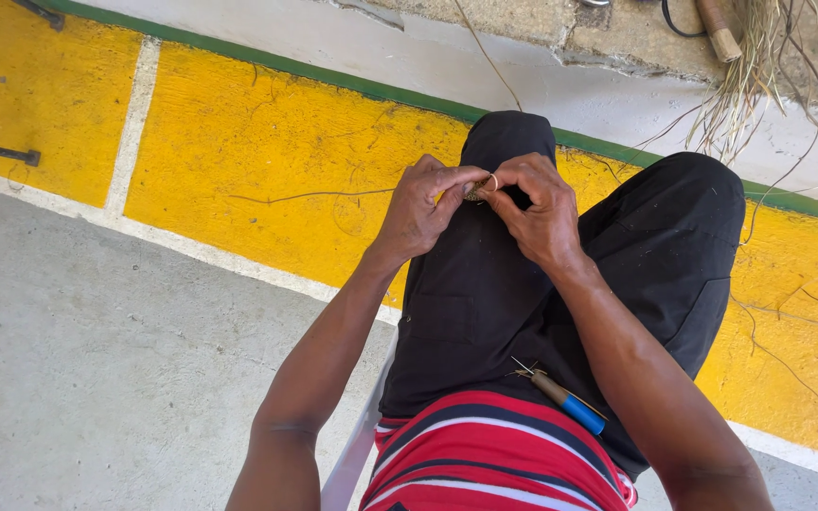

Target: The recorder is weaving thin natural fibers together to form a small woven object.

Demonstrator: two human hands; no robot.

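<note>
Fingers (471, 182) of both hands pinch a small straw coil (478, 190) above the knee – left hand (423, 210) clamped on one side, right hand (537, 210) on the other, a strand looping over its fingertip. Best kept taut and pinched close to the coil. A blue-handled tool (565, 402) rests on the lap; loose straw (745, 85) lies beyond – on the floor

A small tan bundle of straw fibre (478, 189) sits pinched between my fingers above my knee, a thin strand (314, 196) trailing off leftward.
</note>
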